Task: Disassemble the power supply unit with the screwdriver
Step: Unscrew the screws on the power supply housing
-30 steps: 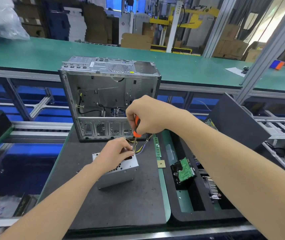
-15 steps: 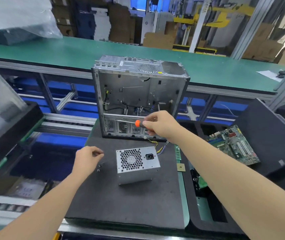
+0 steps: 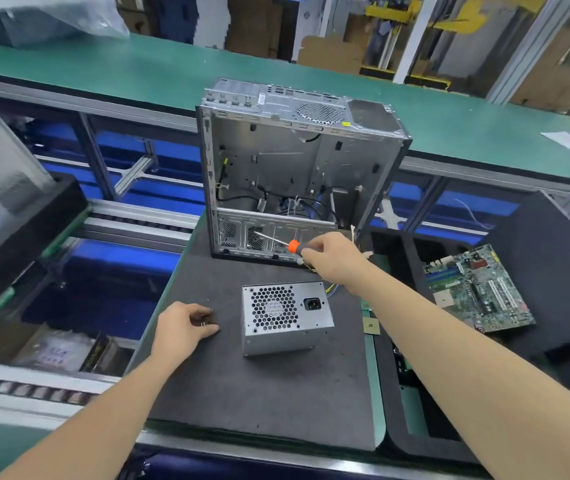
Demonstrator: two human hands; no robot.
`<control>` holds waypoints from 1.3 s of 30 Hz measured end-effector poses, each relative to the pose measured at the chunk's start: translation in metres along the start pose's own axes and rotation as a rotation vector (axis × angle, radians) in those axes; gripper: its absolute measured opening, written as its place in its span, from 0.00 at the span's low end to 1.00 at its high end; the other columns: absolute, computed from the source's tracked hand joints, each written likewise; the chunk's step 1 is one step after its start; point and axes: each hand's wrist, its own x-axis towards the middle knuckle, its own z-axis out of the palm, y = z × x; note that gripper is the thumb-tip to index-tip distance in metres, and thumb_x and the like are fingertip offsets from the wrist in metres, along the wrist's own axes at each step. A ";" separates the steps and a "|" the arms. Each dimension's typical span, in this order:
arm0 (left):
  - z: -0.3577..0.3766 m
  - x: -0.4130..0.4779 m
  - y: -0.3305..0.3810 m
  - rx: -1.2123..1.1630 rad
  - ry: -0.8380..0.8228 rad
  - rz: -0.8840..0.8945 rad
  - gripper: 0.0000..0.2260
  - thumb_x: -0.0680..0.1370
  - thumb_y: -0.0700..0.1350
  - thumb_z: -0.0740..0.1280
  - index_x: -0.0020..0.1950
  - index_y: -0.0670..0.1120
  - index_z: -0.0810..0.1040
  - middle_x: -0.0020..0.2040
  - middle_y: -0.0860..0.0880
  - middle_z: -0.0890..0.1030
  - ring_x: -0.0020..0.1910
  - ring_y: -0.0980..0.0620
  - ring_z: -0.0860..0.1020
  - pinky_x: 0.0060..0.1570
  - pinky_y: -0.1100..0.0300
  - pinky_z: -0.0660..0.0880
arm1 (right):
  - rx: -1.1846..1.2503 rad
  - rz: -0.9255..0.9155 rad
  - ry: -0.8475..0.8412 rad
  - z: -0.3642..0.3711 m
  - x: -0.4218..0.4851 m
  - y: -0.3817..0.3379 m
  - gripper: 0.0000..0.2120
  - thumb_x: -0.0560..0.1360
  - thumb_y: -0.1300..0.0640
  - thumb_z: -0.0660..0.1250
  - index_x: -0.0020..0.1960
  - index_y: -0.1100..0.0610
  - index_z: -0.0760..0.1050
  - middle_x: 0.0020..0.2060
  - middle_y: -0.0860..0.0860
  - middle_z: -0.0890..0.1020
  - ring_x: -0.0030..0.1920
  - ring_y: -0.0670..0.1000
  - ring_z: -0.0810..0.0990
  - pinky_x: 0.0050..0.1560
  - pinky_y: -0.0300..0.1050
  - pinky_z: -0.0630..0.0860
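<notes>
From the head camera, the power supply (image 3: pixel 287 317) stands on the dark mat of the desk (image 3: pixel 259 393), roughly in the middle, its fan grille and power socket facing the person. A bunch of yellow and blue wires (image 3: pixel 330 291) leaves its far right corner.

The right hand (image 3: pixel 333 259) hovers behind the power supply and just in front of the open computer case (image 3: pixel 297 168), apart from both. It is clenched round the handle of the screwdriver (image 3: pixel 276 241) – only the orange collar and the bare metal shaft stick out, pointing left and slightly away, across the lower front of the case.

The left hand (image 3: pixel 181 329) is down at the mat to the left of the power supply, near it but not touching. Its fingers are curled with the tips at the mat beside a small screw (image 3: pixel 203 323) – whether they pinch it I cannot tell.

Right of the mat a circuit board (image 3: pixel 477 292) lies tilted on a black foam tray (image 3: pixel 553 258).
</notes>
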 end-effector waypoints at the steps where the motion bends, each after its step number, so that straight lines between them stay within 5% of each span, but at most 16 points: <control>1: -0.001 -0.001 0.002 0.009 0.036 0.020 0.14 0.71 0.45 0.83 0.55 0.48 0.88 0.46 0.51 0.84 0.46 0.52 0.83 0.51 0.60 0.73 | -0.033 0.022 0.008 0.000 0.000 0.003 0.15 0.80 0.46 0.67 0.47 0.58 0.82 0.33 0.52 0.78 0.36 0.53 0.75 0.39 0.45 0.70; 3: -0.002 -0.006 0.014 0.022 0.143 0.054 0.11 0.75 0.47 0.79 0.57 0.49 0.88 0.48 0.50 0.83 0.50 0.49 0.83 0.53 0.59 0.71 | -0.052 0.078 0.034 0.000 0.002 0.011 0.17 0.77 0.46 0.71 0.40 0.59 0.77 0.27 0.51 0.74 0.32 0.52 0.73 0.34 0.43 0.68; 5: -0.002 -0.012 0.033 -0.050 0.123 -0.042 0.11 0.79 0.53 0.73 0.59 0.51 0.85 0.48 0.51 0.81 0.53 0.46 0.82 0.52 0.57 0.72 | -0.035 0.136 0.044 0.000 0.004 0.019 0.20 0.74 0.45 0.76 0.47 0.62 0.79 0.31 0.53 0.77 0.34 0.52 0.76 0.33 0.44 0.70; 8: 0.000 -0.016 0.068 -0.620 -0.318 -0.615 0.29 0.77 0.68 0.69 0.65 0.46 0.76 0.60 0.41 0.80 0.55 0.37 0.82 0.51 0.47 0.83 | 0.021 0.240 0.055 0.002 0.005 0.032 0.25 0.71 0.43 0.78 0.53 0.63 0.78 0.41 0.58 0.83 0.42 0.55 0.83 0.41 0.50 0.80; 11: 0.002 -0.018 0.090 -0.939 -0.599 -0.813 0.34 0.72 0.68 0.72 0.65 0.43 0.76 0.63 0.39 0.82 0.59 0.32 0.81 0.51 0.32 0.82 | 0.216 0.428 -0.037 0.006 0.003 0.044 0.22 0.71 0.46 0.78 0.54 0.61 0.78 0.48 0.57 0.84 0.45 0.58 0.84 0.38 0.55 0.84; 13: 0.004 -0.017 0.098 -1.003 -0.624 -0.822 0.27 0.73 0.63 0.71 0.59 0.43 0.80 0.54 0.40 0.88 0.58 0.35 0.81 0.55 0.31 0.80 | 0.393 0.552 -0.220 0.010 0.000 0.051 0.18 0.74 0.48 0.75 0.57 0.59 0.81 0.51 0.57 0.85 0.49 0.61 0.86 0.38 0.67 0.83; 17: 0.012 -0.019 0.111 -0.980 -0.560 -0.813 0.16 0.68 0.55 0.66 0.48 0.46 0.81 0.47 0.42 0.87 0.51 0.38 0.84 0.56 0.40 0.80 | 0.663 0.640 -0.428 0.012 -0.012 0.060 0.06 0.74 0.54 0.69 0.46 0.57 0.81 0.29 0.53 0.80 0.46 0.61 0.88 0.40 0.74 0.80; 19: 0.015 -0.022 0.113 -0.934 -0.527 -0.741 0.15 0.66 0.53 0.65 0.47 0.47 0.81 0.47 0.43 0.87 0.48 0.38 0.84 0.52 0.44 0.81 | 0.719 0.619 -0.442 0.012 -0.017 0.064 0.04 0.74 0.57 0.70 0.45 0.58 0.80 0.39 0.57 0.82 0.49 0.61 0.88 0.45 0.76 0.80; 23: 0.022 -0.025 0.115 -0.953 -0.458 -0.530 0.18 0.70 0.50 0.64 0.58 0.46 0.79 0.52 0.41 0.84 0.50 0.37 0.84 0.52 0.37 0.82 | 0.835 0.532 -0.370 0.022 -0.030 0.080 0.04 0.75 0.65 0.67 0.46 0.59 0.80 0.41 0.58 0.85 0.39 0.57 0.86 0.53 0.66 0.83; 27: 0.033 -0.029 0.105 -0.802 -0.349 -0.336 0.25 0.77 0.51 0.64 0.74 0.63 0.69 0.70 0.41 0.73 0.65 0.35 0.78 0.56 0.39 0.82 | 0.862 0.457 -0.234 0.045 -0.047 0.096 0.08 0.73 0.71 0.70 0.39 0.60 0.80 0.35 0.57 0.83 0.36 0.55 0.84 0.54 0.67 0.82; 31: 0.041 -0.043 0.079 -0.862 -0.333 -0.325 0.22 0.83 0.48 0.63 0.73 0.67 0.69 0.69 0.47 0.78 0.64 0.42 0.81 0.64 0.39 0.79 | 0.871 0.387 -0.177 0.070 -0.064 0.105 0.11 0.72 0.71 0.73 0.43 0.58 0.75 0.37 0.53 0.85 0.40 0.54 0.86 0.46 0.56 0.84; 34: 0.048 -0.056 0.065 -0.900 -0.316 -0.325 0.21 0.84 0.49 0.63 0.73 0.68 0.69 0.65 0.53 0.83 0.60 0.48 0.84 0.57 0.47 0.81 | 0.831 0.369 -0.112 0.083 -0.068 0.105 0.14 0.72 0.72 0.73 0.41 0.56 0.73 0.32 0.49 0.83 0.38 0.54 0.85 0.43 0.52 0.83; 39: 0.051 -0.065 0.066 -0.900 -0.320 -0.305 0.16 0.86 0.53 0.61 0.71 0.70 0.68 0.67 0.59 0.81 0.64 0.53 0.81 0.62 0.50 0.79 | 0.898 0.411 -0.014 0.091 -0.070 0.115 0.16 0.72 0.71 0.73 0.40 0.54 0.70 0.34 0.49 0.80 0.39 0.53 0.84 0.37 0.49 0.81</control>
